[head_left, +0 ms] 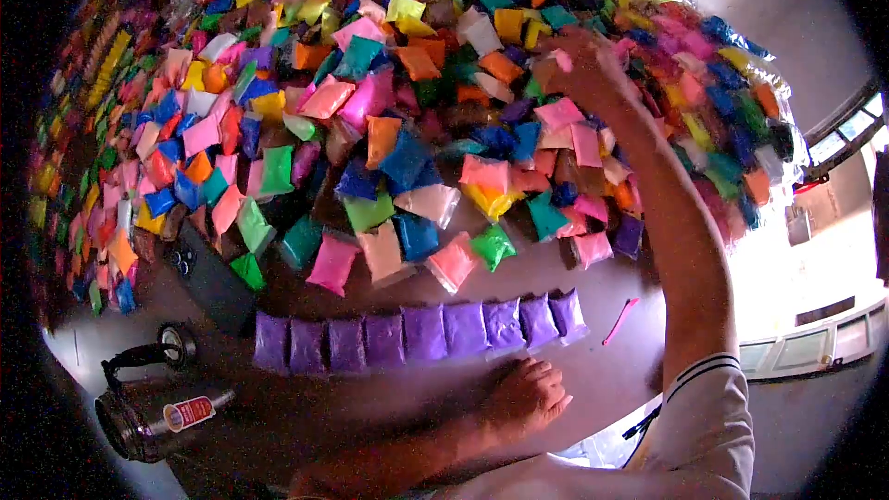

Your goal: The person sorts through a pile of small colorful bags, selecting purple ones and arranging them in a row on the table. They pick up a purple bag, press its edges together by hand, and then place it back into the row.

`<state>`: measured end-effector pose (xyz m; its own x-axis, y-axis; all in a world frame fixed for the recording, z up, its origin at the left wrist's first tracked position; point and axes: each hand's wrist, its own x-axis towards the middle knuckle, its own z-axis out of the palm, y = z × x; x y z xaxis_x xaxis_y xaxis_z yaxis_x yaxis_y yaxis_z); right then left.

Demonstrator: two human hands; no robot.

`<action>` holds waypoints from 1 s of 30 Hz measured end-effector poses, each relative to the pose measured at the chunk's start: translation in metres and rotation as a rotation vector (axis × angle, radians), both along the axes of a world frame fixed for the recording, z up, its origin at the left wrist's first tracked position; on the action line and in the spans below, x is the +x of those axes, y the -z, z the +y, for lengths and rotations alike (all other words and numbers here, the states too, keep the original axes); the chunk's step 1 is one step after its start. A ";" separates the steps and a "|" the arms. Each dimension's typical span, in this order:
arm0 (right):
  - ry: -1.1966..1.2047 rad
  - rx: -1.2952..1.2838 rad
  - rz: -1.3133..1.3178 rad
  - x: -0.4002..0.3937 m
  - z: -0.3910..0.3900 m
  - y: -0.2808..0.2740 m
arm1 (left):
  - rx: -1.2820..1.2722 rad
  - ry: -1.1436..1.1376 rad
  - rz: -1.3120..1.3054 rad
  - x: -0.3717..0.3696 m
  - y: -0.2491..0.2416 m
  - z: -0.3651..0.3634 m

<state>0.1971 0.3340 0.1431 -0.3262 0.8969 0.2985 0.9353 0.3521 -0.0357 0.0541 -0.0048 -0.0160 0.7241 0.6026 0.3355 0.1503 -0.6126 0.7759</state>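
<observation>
My right hand (579, 57) reaches far into a large heap of small clear packets filled with coloured material (380, 139). Its fingers are dim and blend with the packets, so whether they grip one cannot be made out. On the brown table (407, 417), my left hand (528, 398) rests with curled fingers and no object showing in them. Just beyond it, several purple packets (424, 331) lie side by side in a row. A thin pink stick (620, 321) lies to the right of that row.
A dark phone (211, 280) lies at the heap's left front edge. Near the left table edge are a clear bottle with a dark strap (139, 426) and a round metallic lid (178, 343). The heap spans the table's far side. A bright opening (833, 259) is at right.
</observation>
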 end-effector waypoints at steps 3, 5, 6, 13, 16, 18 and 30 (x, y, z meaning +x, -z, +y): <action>-0.432 0.078 0.017 -0.053 -0.060 0.024 | 0.011 0.011 0.032 0.001 0.000 0.000; -0.585 0.016 0.002 -0.078 -0.099 0.047 | 0.025 0.020 0.096 0.004 0.004 -0.002; -0.685 0.033 0.030 -0.086 -0.114 0.065 | 0.038 0.029 0.160 0.005 0.006 -0.002; -0.928 0.016 0.093 -0.106 -0.160 0.109 | 0.001 0.044 0.198 0.001 -0.004 0.001; -0.893 0.012 0.092 -0.091 -0.150 0.104 | -0.062 0.075 0.244 0.000 -0.009 0.005; -0.816 -0.013 0.098 -0.083 -0.147 0.090 | -0.099 0.094 0.279 -0.001 -0.013 0.007; -0.634 0.293 -0.212 -0.048 -0.071 0.111 | -0.049 0.002 0.117 -0.001 -0.005 0.001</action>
